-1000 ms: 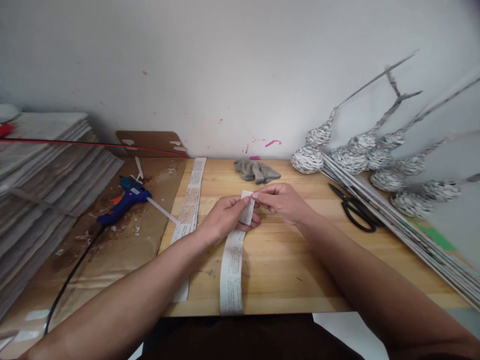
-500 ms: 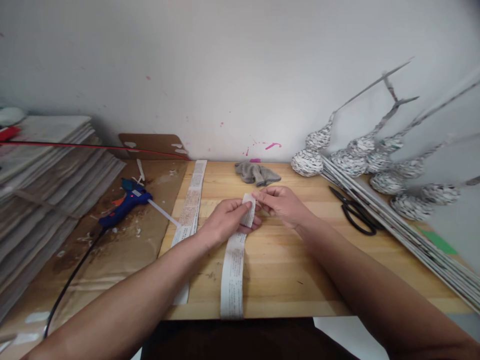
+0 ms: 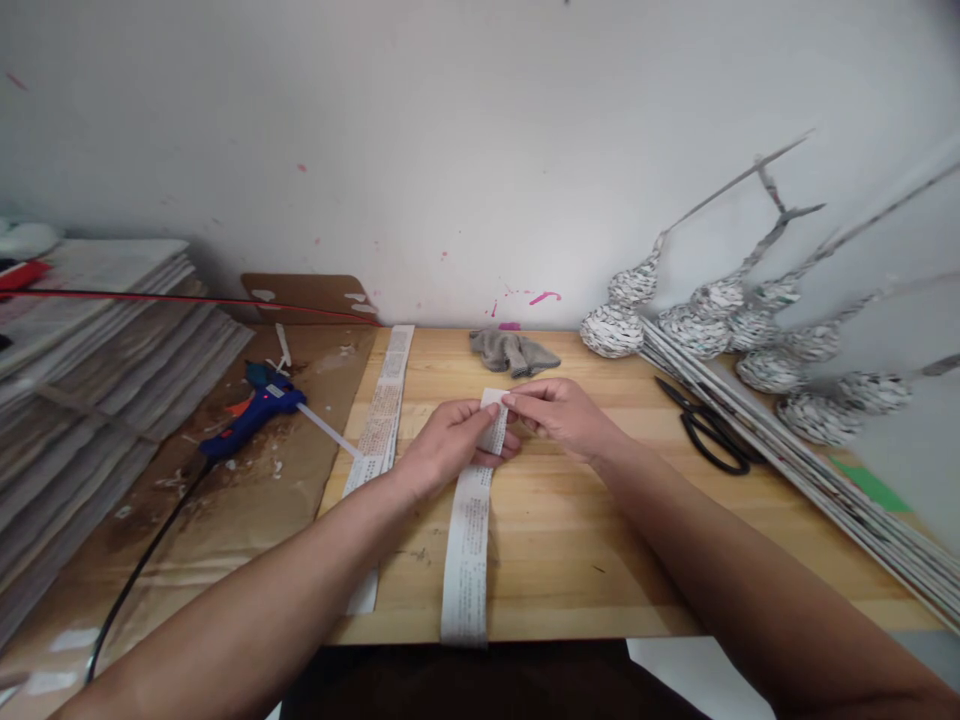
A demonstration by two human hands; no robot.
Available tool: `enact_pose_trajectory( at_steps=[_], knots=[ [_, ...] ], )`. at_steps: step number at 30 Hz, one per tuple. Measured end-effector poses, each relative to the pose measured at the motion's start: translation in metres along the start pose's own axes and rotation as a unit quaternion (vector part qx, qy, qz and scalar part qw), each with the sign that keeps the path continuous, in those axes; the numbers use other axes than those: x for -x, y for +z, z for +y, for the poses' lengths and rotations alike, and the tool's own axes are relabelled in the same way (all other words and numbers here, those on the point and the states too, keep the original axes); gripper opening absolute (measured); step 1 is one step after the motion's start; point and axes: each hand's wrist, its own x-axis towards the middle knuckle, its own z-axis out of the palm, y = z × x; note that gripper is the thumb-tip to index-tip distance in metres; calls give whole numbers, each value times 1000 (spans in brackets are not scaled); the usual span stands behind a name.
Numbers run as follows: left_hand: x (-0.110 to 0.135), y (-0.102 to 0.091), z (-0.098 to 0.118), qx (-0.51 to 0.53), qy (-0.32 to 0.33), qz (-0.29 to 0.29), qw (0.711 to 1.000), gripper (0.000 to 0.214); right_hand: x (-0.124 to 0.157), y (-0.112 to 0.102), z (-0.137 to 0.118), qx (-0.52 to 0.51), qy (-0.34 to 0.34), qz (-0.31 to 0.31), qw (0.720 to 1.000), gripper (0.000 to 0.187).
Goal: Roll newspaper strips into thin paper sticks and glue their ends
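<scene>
White printed paper, a narrow strip [image 3: 466,560], runs up the middle of the head camera's view, from the near edge of the wooden tabletop [image 3: 570,560] to your two hands. Your left hand [image 3: 459,438] has its grip closed around the strip near its upper end, thumb on top and fingers beneath. Your right hand [image 3: 559,412] pinches the upper right corner between thumb and fingertips. Left of your hands lie more paper strips [image 3: 384,405], partly under your left forearm; further left, a blue glue gun [image 3: 251,412] rests on brown cardboard [image 3: 281,520], near a tall stack of paper [image 3: 97,390]. Beyond your hands is a crumpled grey cloth [image 3: 514,353]. To the right are black scissors [image 3: 712,432], long paper rods [image 3: 795,475] and woven, gourd-shaped pieces [image 3: 613,330] near the wall [image 3: 450,140].
</scene>
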Motion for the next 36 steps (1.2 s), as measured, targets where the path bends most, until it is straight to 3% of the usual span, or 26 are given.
enact_pose_trajectory(
  at_steps=[8,19,36],
  knots=[
    [0,-1,-1,3,-2,-9,1000,34,1,2,0,-50,22,0,999,30],
    [0,-1,-1,5,-13,-11,1000,31,1,4,0,-46,10,37,998,29],
    [2,-1,-1,-11,-7,-33,999,34,3,7,-2,-84,36,39,995,30]
  ],
)
